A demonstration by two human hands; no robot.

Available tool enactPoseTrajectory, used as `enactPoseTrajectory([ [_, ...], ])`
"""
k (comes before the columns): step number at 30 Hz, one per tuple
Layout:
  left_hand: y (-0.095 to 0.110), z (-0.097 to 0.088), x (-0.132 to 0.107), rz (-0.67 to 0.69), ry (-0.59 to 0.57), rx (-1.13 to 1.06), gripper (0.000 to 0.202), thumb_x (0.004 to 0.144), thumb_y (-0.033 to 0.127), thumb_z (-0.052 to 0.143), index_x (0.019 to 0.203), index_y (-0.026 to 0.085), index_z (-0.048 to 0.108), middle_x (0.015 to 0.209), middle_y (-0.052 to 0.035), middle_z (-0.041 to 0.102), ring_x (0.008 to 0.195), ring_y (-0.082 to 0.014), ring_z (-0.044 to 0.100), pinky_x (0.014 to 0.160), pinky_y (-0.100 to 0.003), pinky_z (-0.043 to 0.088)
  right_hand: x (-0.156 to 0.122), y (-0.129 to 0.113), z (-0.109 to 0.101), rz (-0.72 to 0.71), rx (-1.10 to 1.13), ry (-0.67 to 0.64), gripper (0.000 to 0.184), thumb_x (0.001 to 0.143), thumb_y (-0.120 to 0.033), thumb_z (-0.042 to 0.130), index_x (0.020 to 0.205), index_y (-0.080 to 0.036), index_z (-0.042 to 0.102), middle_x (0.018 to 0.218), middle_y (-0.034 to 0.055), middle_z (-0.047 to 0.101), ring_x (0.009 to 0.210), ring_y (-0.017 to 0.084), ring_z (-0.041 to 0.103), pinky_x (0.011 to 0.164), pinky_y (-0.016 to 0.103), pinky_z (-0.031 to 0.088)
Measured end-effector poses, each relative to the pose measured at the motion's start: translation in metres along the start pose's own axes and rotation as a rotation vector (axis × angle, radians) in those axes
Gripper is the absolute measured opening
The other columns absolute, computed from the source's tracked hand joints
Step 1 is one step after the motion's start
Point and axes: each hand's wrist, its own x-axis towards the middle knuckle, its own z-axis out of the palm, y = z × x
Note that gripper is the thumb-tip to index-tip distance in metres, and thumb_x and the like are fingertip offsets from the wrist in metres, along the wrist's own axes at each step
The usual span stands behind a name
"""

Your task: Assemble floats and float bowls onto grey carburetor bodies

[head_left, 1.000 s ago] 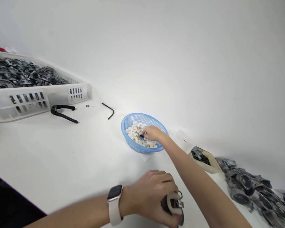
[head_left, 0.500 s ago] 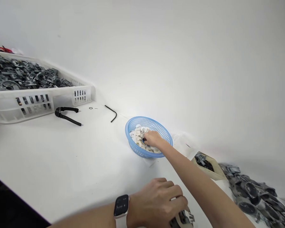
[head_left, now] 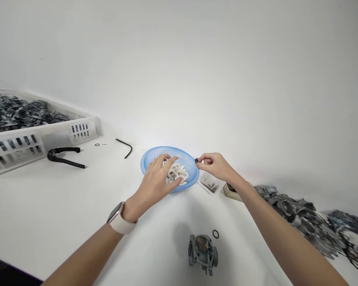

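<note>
My left hand (head_left: 159, 178), a pale watch on its wrist, reaches into the blue basket (head_left: 155, 155) of white ring-shaped parts (head_left: 179, 172), fingers spread over them. My right hand (head_left: 216, 165) hovers at the basket's right rim, pinching a small black part (head_left: 196, 160) between thumb and forefinger. A grey metal carburetor body (head_left: 203, 252) lies on the white table near me, touched by neither hand, with a small black O-ring (head_left: 215, 234) just beside it.
A white crate (head_left: 32, 137) of grey metal parts stands at the left. A black tool (head_left: 64, 155), a tiny ring (head_left: 97, 144) and a bent hex key (head_left: 125, 147) lie near it. A small clear bag (head_left: 209, 184), a beige box (head_left: 229, 190) and a heap of carburetors (head_left: 310, 222) are at the right.
My left hand let go of the carburetor body and moved up into the basket. My right hand came out of the basket pinching a small black part.
</note>
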Motion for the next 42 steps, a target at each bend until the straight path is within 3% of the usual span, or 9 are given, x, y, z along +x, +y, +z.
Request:
enactPoseTrajectory([
  [3, 0.005, 0.003, -0.007, 0.022, -0.07, -0.052, 0.026, 0.097, 0.029, 0.063, 0.122, 0.023, 0.062, 0.111, -0.0073, 0.067, 0.103, -0.0252, 0.066, 0.086, -0.039, 0.053, -0.046, -0.017, -0.011, 0.014, 0.04, -0.077, 0.018, 0.087, -0.034, 0.06, 0.083, -0.018, 0.068, 0.055, -0.0086, 0.038, 0.052, 0.01, 0.037, 0.053, 0.025, 0.031],
  [6, 0.014, 0.017, -0.025, 0.076, -0.111, -0.109, 0.014, 0.101, 0.025, 0.057, 0.112, 0.021, 0.064, 0.096, -0.0041, 0.069, 0.089, -0.0196, 0.066, 0.079, -0.033, 0.052, -0.091, -0.04, 0.001, -0.039, 0.006, -0.262, 0.005, 0.074, -0.024, 0.069, 0.076, -0.02, 0.071, 0.053, -0.007, 0.051, 0.049, 0.009, 0.042, 0.053, 0.025, 0.031],
  [11, 0.03, 0.041, -0.059, 0.208, -0.196, -0.173, 0.012, 0.1, 0.019, 0.054, 0.105, 0.019, 0.065, 0.085, -0.0035, 0.071, 0.075, -0.0171, 0.065, 0.071, -0.031, 0.05, -0.147, -0.063, 0.044, -0.233, -0.494, -0.39, 0.012, 0.081, -0.023, 0.059, 0.071, -0.02, 0.065, 0.056, 0.0, 0.062, 0.045, 0.012, 0.04, 0.051, 0.031, 0.019],
  [14, 0.039, 0.046, -0.072, 0.269, -0.272, -0.199, 0.019, 0.094, 0.013, 0.049, 0.101, 0.019, 0.066, 0.079, -0.0038, 0.07, 0.069, -0.0175, 0.064, 0.066, -0.031, 0.049, -0.157, -0.064, 0.048, -0.202, -0.527, -0.437, 0.014, 0.086, -0.026, 0.06, 0.074, -0.022, 0.066, 0.059, 0.0006, 0.066, 0.044, 0.013, 0.043, 0.05, 0.032, 0.017],
  [17, 0.047, 0.044, -0.077, 0.267, -0.37, -0.255, 0.023, 0.085, 0.014, 0.048, 0.098, 0.018, 0.066, 0.077, -0.0044, 0.069, 0.066, -0.0185, 0.063, 0.063, -0.032, 0.05, -0.151, -0.056, 0.027, -0.111, -0.415, -0.411, 0.015, 0.089, -0.039, 0.067, 0.09, -0.025, 0.073, 0.061, 0.0001, 0.067, 0.05, 0.016, 0.052, 0.051, 0.031, 0.023],
  [20, 0.053, 0.041, -0.079, 0.212, -0.491, -0.312, 0.028, 0.077, 0.026, 0.062, 0.103, 0.017, 0.067, 0.085, -0.0051, 0.07, 0.072, -0.0213, 0.065, 0.067, -0.035, 0.053, -0.133, -0.033, -0.003, 0.056, -0.351, -0.256, 0.031, 0.092, -0.048, 0.065, 0.113, -0.027, 0.075, 0.063, 0.0011, 0.068, 0.06, 0.019, 0.061, 0.058, 0.031, 0.033],
  [25, 0.056, 0.041, -0.081, 0.13, -0.62, -0.274, 0.051, 0.069, 0.037, 0.083, 0.116, 0.023, 0.068, 0.11, -0.0048, 0.068, 0.088, -0.023, 0.067, 0.078, -0.035, 0.054, -0.091, 0.028, -0.026, 0.328, -0.471, -0.146, 0.029, 0.098, -0.046, 0.056, 0.11, -0.027, 0.075, 0.086, 0.0062, 0.074, 0.075, 0.021, 0.066, 0.062, 0.031, 0.039],
  [34, 0.061, 0.052, -0.085, -0.017, -0.673, -0.362, 0.039, 0.066, 0.027, 0.089, 0.099, 0.023, 0.069, 0.1, -0.0008, 0.066, 0.088, -0.0205, 0.064, 0.075, -0.031, 0.052, -0.032, 0.084, 0.022, 0.349, -0.533, -0.383, 0.03, 0.1, -0.038, 0.063, 0.121, -0.017, 0.065, 0.122, 0.0084, 0.067, 0.104, 0.022, 0.067, 0.091, 0.043, 0.058],
  [42, 0.068, 0.041, -0.08, -0.039, -0.565, -0.586, 0.045, 0.074, 0.014, 0.079, 0.116, 0.025, 0.067, 0.105, -0.0011, 0.069, 0.094, -0.0189, 0.065, 0.087, -0.03, 0.054, -0.009, 0.104, 0.051, 0.426, -0.611, -0.52, 0.033, 0.1, -0.036, 0.064, 0.127, -0.017, 0.063, 0.126, 0.0096, 0.065, 0.107, 0.023, 0.067, 0.09, 0.044, 0.059],
])
